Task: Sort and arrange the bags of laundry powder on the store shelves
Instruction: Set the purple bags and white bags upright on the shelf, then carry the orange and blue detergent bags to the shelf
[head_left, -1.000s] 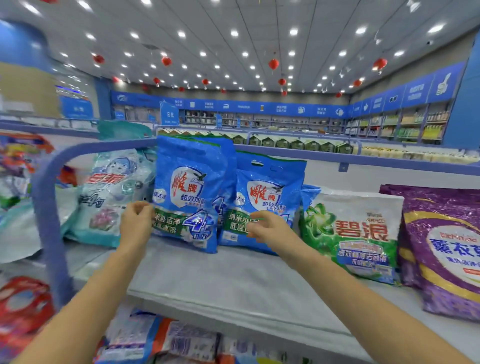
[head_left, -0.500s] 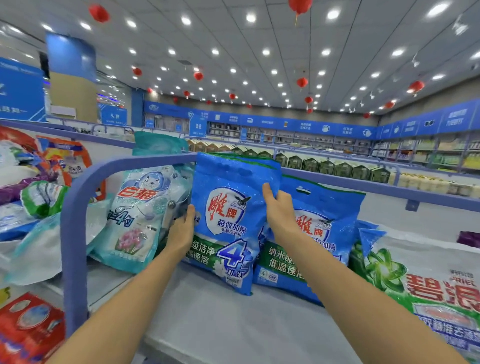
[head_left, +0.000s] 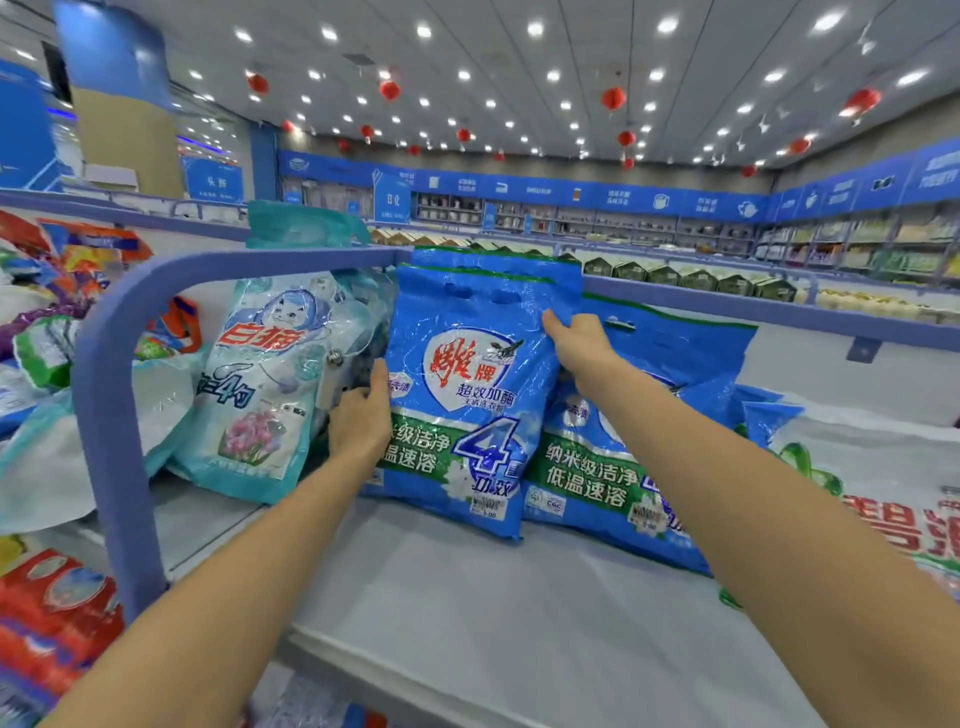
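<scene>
A blue laundry powder bag (head_left: 467, 395) stands upright on the grey shelf (head_left: 467, 613), with a second blue bag of the same kind close behind it. My left hand (head_left: 361, 415) grips its left edge low down. My right hand (head_left: 574, 345) grips its upper right edge, fingers tucked behind. Another blue bag (head_left: 660, 415) leans to the right of it, partly hidden by my right forearm. A pale teal bag with a cat picture (head_left: 265, 384) leans on the left. A white and green bag (head_left: 883, 493) lies at the right.
A blue rounded shelf frame (head_left: 109, 395) rises at the left end of the shelf. Beyond it lie mixed bags in a heap (head_left: 47, 322). Red bags (head_left: 52, 618) sit lower left. The shelf's front half is bare in front of the bags.
My view has moved closer and leftward. My right hand rose from the bag's lower right to its upper right edge. My left hand stayed on the left edge.
</scene>
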